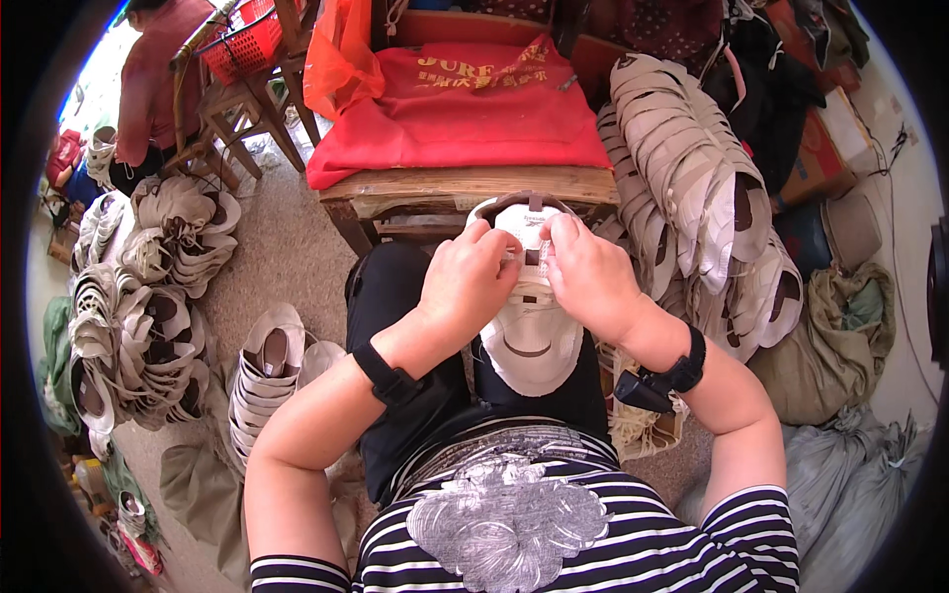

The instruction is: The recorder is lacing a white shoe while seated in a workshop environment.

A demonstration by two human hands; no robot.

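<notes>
A white and beige shoe upper (pixel 529 351) lies over my lap, its toe toward me and its brown-lined collar against the bench edge. My left hand (pixel 467 282) is closed at the left side of the lacing opening, fingertips curled on the edge. Opposite it, my right hand (pixel 595 282) pinches the right edge, beside the white tongue (pixel 522 225). Any lace end between the fingertips is too small to make out. Dark bands with small boxes circle both wrists.
Ahead stands a wooden bench (pixel 465 186) with a red cloth bag (pixel 465 119). Stacked shoe uppers (pixel 692 158) rise at right, more uppers (pixel 138 336) at left, and a nearer stack (pixel 267 385) by my left arm. Cream laces (pixel 633 425) hang beside my right thigh. Another person (pixel 163 79) sits far left.
</notes>
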